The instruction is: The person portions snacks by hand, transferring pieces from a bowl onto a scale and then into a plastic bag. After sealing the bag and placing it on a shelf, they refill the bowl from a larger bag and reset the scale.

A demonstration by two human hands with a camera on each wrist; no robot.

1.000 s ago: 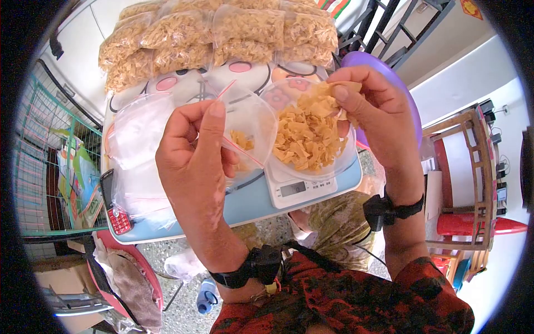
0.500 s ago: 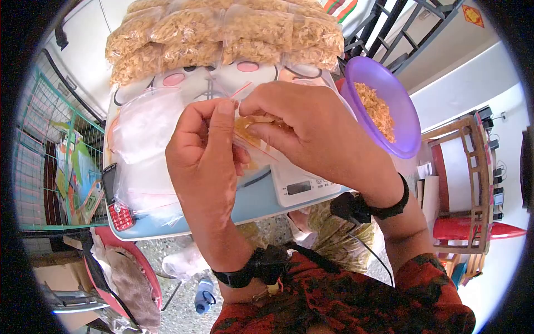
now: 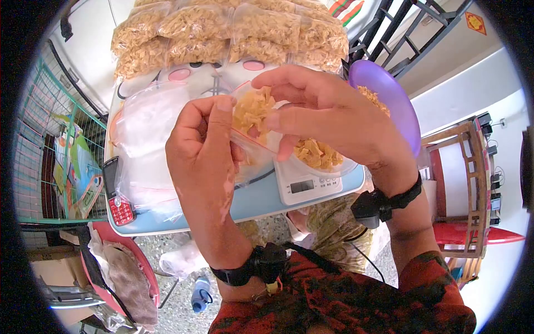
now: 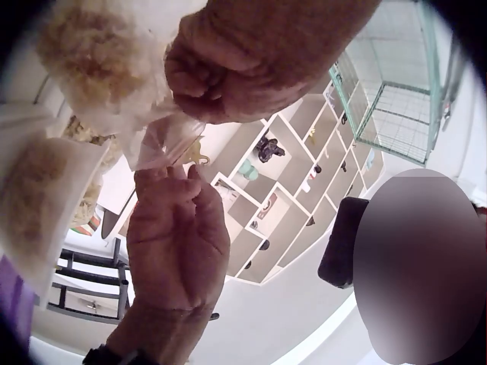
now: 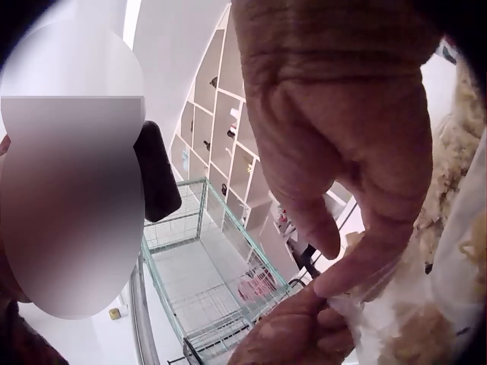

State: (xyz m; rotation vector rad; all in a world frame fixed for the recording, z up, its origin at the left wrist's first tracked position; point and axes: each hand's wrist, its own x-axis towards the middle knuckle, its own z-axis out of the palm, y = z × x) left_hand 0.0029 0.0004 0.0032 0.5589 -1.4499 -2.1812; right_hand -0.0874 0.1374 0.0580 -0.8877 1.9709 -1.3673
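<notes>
My left hand (image 3: pixel 203 153) pinches the red-striped edge of a clear zip bag (image 3: pixel 257 146) between thumb and fingers, holding it up. My right hand (image 3: pixel 334 114) is at the bag's mouth, thumb and fingers spread apart, with pale yellow flakes (image 3: pixel 253 110) showing between them. Behind that hand, a clear bowl with more flakes (image 3: pixel 317 156) stands on a white scale (image 3: pixel 303 187), partly covered. Seen in the left wrist view, the left hand (image 4: pixel 243 57) is above the right hand (image 4: pixel 179 247). The right wrist view shows the right hand's (image 5: pixel 342 152) fingertips close to the left hand (image 5: pixel 289 327).
Filled bags (image 3: pixel 194 30) are stacked along the table's far side. Flat empty bags (image 3: pixel 150 122) lie at the left, beside a red and black phone (image 3: pixel 119 203). A purple bowl (image 3: pixel 403 119) with flakes stands at the right, below a black metal frame.
My right hand has moved left from the bowl on the scale to the bag, carrying flakes, and its fingers have spread. The left hand keeps its hold on the bag.
</notes>
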